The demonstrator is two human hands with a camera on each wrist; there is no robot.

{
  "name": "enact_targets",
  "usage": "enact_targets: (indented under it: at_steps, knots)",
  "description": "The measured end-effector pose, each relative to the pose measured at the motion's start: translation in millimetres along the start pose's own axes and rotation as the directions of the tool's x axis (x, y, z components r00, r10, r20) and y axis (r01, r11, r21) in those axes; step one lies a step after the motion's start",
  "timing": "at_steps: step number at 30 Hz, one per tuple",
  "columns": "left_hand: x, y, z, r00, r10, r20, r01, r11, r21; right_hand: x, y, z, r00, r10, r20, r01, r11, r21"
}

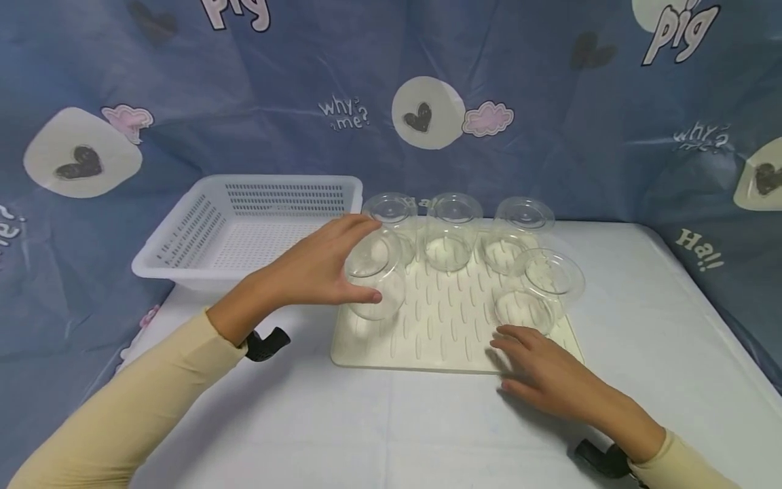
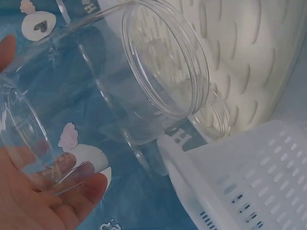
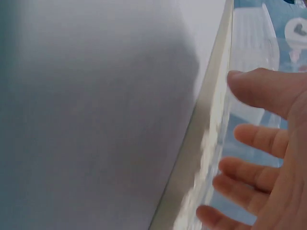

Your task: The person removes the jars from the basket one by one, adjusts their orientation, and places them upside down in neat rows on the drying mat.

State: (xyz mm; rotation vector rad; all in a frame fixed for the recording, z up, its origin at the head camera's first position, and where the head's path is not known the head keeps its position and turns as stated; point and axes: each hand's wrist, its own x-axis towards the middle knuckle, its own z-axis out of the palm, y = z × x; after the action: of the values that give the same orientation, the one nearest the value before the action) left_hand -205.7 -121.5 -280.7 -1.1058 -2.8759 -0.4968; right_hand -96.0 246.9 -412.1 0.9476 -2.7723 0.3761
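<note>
A clear plastic jar [image 1: 391, 292] stands bottom up at the left end of a cream ridged mat [image 1: 452, 343]. My left hand [image 1: 318, 261] grips this jar near its base, thumb on the near side and fingers on the far side. In the left wrist view the jar's threaded rim [image 2: 201, 91] faces the mat. My right hand [image 1: 546, 373], fingers loosely spread and holding nothing, hovers by the mat's front right edge. Just beyond it is another clear jar [image 1: 525, 309]. The right wrist view shows the fingers [image 3: 254, 172] apart over the mat's edge.
Several more clear jars, one of them a middle jar [image 1: 449, 248], line the mat's back edge. A white slotted basket [image 1: 183, 273] stands left of the mat. White cloth [image 1: 342, 421] covers the table, and a blue printed sheet [image 1: 275, 136] hangs behind.
</note>
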Motion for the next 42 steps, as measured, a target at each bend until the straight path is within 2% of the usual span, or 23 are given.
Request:
enact_targets:
  at_steps: [6,10,13,17,22,26,29,33,42]
  knots:
    - [6.5,-0.4,4.8,1.000,-0.004,0.013,0.004,1.000,-0.002,-37,18,-21,0.999,0.000,-0.051,0.001,1.000,0.003]
    - [10.1,1.1,4.4,1.000,-0.002,0.010,0.002,1.000,-0.003,-53,38,-34,0.993,0.117,-0.029,-0.118,0.993,-0.032]
    - [11.2,1.7,2.0,1.000,-0.007,0.009,0.007,1.000,-0.004,-55,55,-40,0.971,0.238,0.010,-0.237,0.970,-0.056]
    - [10.6,2.2,-1.4,0.999,-0.020,0.025,0.020,1.000,0.003,-52,75,-39,0.948,0.309,0.070,-0.308,0.951,-0.030]
    - [11.3,3.6,-2.5,0.999,-0.024,0.038,0.023,1.000,0.012,-44,93,-29,0.958,0.270,0.102,-0.278,0.958,0.075]
    - [10.9,4.6,-3.5,0.999,-0.019,0.045,0.018,1.000,0.015,-37,100,-23,0.940,0.290,0.179,-0.314,0.940,0.129]
    - [9.9,5.1,-3.4,0.999,-0.022,0.046,0.022,1.000,0.009,-36,103,-20,0.928,0.298,0.226,-0.331,0.935,0.127]
    - [9.3,5.1,-3.5,0.999,-0.024,0.049,0.024,1.000,0.005,-38,104,-18,0.931,0.282,0.231,-0.308,0.947,0.087]
    - [11.2,1.2,-3.0,0.999,-0.012,0.044,0.011,1.000,0.015,-36,101,-14,0.927,0.282,0.249,-0.305,0.951,0.058]
